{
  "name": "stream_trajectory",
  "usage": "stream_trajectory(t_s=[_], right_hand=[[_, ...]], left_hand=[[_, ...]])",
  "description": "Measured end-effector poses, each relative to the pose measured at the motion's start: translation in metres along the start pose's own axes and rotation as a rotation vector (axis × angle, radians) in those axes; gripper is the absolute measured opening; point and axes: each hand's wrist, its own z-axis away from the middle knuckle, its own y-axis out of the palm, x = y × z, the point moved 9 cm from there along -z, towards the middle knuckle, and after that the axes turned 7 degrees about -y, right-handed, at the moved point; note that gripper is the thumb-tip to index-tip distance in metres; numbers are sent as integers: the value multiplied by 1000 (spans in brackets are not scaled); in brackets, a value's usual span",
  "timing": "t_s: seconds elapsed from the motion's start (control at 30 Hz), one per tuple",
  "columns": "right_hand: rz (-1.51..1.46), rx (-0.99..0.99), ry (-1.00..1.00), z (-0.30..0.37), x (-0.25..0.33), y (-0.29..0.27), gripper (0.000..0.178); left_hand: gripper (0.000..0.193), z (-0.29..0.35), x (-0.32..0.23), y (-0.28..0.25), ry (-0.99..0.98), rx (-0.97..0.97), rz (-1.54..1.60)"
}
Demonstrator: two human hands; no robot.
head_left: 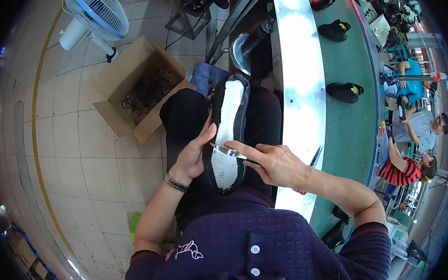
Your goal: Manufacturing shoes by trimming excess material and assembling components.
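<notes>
Navy polo shirt [289,246] cloth fills the lower part of the view, with white buttons [256,250] and, left of them, an embroidered emblem [190,250], a pale outlined figure touched with red. On the far left, a white and blue fan [97,10] stands on the tiled floor [96,178]. Next comes an open cardboard box [108,84] with dark, tangled scraps [145,94] inside.

The left hand [192,156], a patterned bracelet [176,183] at its wrist, grips the near left edge of a black shoe [231,109], thumb along the rim, other fingers partly hidden. The shoe lies lengthwise in the lap, white underside up, between the two hands; small written marks [222,175] sit low on that white surface.

Across its middle lies a shiny metal blade [226,150]. The right hand [281,164] is closed around the tool, index finger extended along it; its handle is mostly covered.

Further right run a bright metal ledge [299,67] and a green belt [354,148] carrying dark shoes [345,92] with yellow details. At the far right, people [411,132] work beyond the belt.
</notes>
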Motion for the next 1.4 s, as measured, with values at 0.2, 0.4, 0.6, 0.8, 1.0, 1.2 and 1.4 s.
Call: stream_trajectory(t_s=[0.2, 0.4, 0.6, 0.8, 1.0, 1.2, 1.4], right_hand=[[-131, -108, 27, 10, 3, -11, 65], [99, -317, -292, -16, 57, -117, 63], [545, 77, 81, -49, -18, -92, 65], [291, -121, -35, -42, -19, -71, 64], [238, -264, -167, -34, 1, -69, 64], [366, 18, 18, -37, 13, -68, 66], [213, -93, -30, -30, 7, -47, 68]], left_hand=[[77, 0, -12, 21, 60, -75, -166], [79, 11, -20, 18, 55, -147, -367], [80, -2, -32, 24, 145, -49, -392], [85, 8, -26, 23, 42, -58, -380], [92, 9, -23, 19, -24, -45, -306], [99, 11, -19, 11, -94, -42, -279], [108, 11, -14, 15, -98, -17, -339]])
